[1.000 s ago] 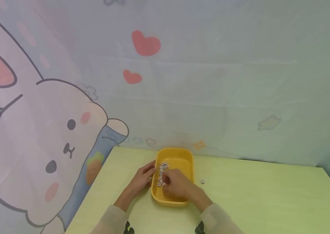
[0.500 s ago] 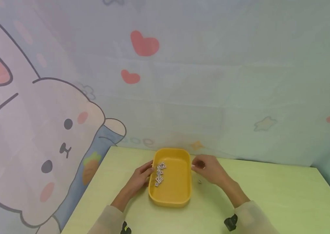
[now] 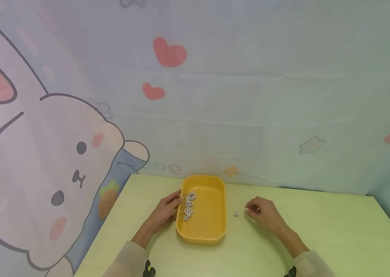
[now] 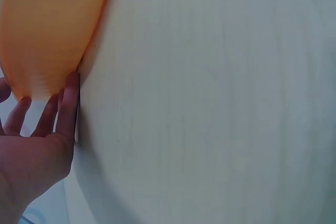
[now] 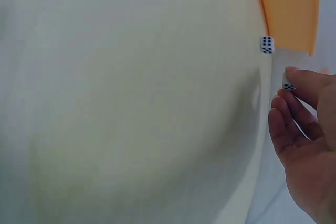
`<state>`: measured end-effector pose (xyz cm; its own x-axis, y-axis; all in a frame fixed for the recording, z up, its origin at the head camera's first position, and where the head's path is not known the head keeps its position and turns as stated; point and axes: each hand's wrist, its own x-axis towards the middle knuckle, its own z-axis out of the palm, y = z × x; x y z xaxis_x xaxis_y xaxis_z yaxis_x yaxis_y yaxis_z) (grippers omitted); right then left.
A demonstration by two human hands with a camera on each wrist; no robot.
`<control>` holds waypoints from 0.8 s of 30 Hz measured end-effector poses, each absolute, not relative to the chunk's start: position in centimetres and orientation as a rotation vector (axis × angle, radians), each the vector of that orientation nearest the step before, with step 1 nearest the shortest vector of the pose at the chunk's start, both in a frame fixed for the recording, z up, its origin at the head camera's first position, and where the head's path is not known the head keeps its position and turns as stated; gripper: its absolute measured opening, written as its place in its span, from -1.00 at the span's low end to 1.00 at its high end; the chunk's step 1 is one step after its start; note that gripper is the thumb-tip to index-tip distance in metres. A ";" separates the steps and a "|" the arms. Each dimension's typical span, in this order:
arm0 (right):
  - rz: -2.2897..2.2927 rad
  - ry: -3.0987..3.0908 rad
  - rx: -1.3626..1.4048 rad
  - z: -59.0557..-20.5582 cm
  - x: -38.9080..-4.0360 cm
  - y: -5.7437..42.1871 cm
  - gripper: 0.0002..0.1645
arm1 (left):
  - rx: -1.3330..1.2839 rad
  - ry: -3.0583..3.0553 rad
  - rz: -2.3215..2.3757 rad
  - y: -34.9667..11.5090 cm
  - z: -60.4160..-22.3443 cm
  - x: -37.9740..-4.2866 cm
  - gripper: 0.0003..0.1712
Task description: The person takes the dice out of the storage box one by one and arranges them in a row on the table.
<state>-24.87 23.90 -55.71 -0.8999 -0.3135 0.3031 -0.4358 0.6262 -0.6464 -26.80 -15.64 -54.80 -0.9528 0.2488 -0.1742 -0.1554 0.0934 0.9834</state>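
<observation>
My right hand [image 3: 267, 216], to the right of the yellow tray [image 3: 207, 229], pinches a small white die [image 5: 289, 84] between thumb and fingertips, low over the table. A second die [image 3: 236, 214] lies on the table between this hand and the tray; in the right wrist view its black pips face the camera. Several white dice [image 3: 188, 206] lie in a rough line along the tray's left inner side. On the tray's left side rests my left hand [image 3: 164, 211], its fairly straight fingers [image 4: 67, 106] against the outer wall.
The pale yellow-green table [image 3: 319, 227] stretches away to the right. Behind it hangs a fabric backdrop [image 3: 236, 96] printed with a rabbit and hearts, meeting the table's far edge just beyond the tray.
My right hand has come out of the tray with a die in its pinch, passed over the right rim and moved down to the table's right part. The left hand stays at the tray.
</observation>
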 end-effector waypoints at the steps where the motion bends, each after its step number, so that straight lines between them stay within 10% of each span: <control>1: 1.137 -2.680 0.628 -55.9 -24.8 23.9 -0.93 | 0.090 2.078 1.932 -15.6 -54.7 -26.9 -0.35; 24: 1.095 -2.703 0.664 -57.3 -25.4 22.2 -0.92 | 0.075 2.084 1.944 -15.4 -55.0 -26.8 -0.35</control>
<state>-25.37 22.23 -57.30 -0.8907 -0.3439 0.2973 -0.4539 0.6357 -0.6244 -26.81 -15.44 -55.00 -0.9566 0.2335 -0.1746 -0.1580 0.0882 0.9835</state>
